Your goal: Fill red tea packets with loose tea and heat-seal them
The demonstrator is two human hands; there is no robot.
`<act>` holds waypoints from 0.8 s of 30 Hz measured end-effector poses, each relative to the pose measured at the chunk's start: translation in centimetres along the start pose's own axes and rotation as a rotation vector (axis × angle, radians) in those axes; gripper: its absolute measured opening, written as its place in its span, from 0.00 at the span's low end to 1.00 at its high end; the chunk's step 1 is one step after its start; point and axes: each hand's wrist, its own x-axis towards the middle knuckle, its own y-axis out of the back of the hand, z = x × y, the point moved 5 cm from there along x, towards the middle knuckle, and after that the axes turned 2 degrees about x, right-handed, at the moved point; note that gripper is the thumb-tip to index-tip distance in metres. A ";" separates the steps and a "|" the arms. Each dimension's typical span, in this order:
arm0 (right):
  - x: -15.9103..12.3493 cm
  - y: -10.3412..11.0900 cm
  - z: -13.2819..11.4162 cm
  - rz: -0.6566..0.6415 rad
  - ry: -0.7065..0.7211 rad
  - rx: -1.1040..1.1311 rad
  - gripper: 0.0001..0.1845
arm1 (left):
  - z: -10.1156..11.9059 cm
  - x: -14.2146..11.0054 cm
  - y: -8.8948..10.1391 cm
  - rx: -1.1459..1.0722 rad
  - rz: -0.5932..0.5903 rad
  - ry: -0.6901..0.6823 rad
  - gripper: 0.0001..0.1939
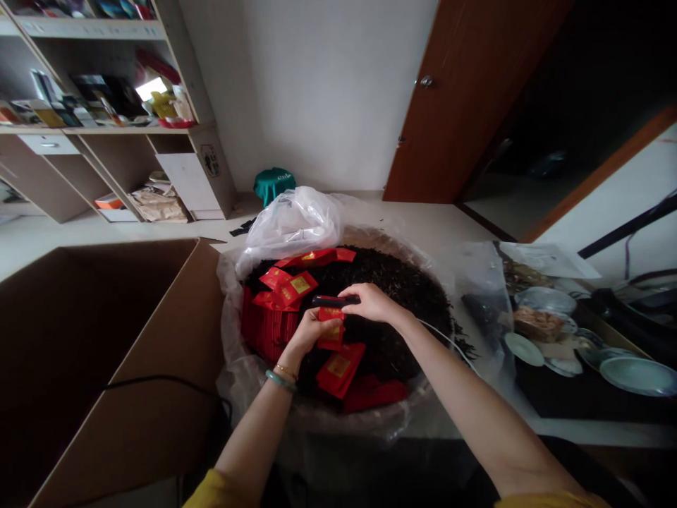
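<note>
Pinched in my left hand (309, 330) is a small red packet (331, 337), held upright with its printed side towards me. My right hand (370, 303) grips a slim black handheld sealer (334, 301), which lies across the packet's top edge. Below both hands, dark loose tea leaves (412, 289) fill a large round container lined with clear plastic (230, 339). A stack of flat red packets (269, 331) stands on the leaves at left. Fuller red packets lie behind it (295, 286) and nearer to me (341, 370).
An open cardboard box (142, 395) stands close on the left, with a black cable over its edge. A white cord (449, 342) runs beside my right forearm. On the right, a dark tray (560, 395) carries dishes and a clear tub (544, 303). A green-covered stool (273, 185) is behind.
</note>
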 end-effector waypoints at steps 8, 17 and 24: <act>0.0 0.3 0.5 0.038 -0.009 0.032 0.14 | 0.1 0.1 0.0 0.044 -0.003 0.004 0.25; 0.1 0.6 -0.2 0.034 -0.003 -0.009 0.15 | -0.2 0.1 0.0 0.056 -0.006 0.007 0.23; 0.1 0.6 0.0 0.039 -0.006 0.027 0.15 | -0.1 0.1 0.0 0.060 -0.008 0.011 0.22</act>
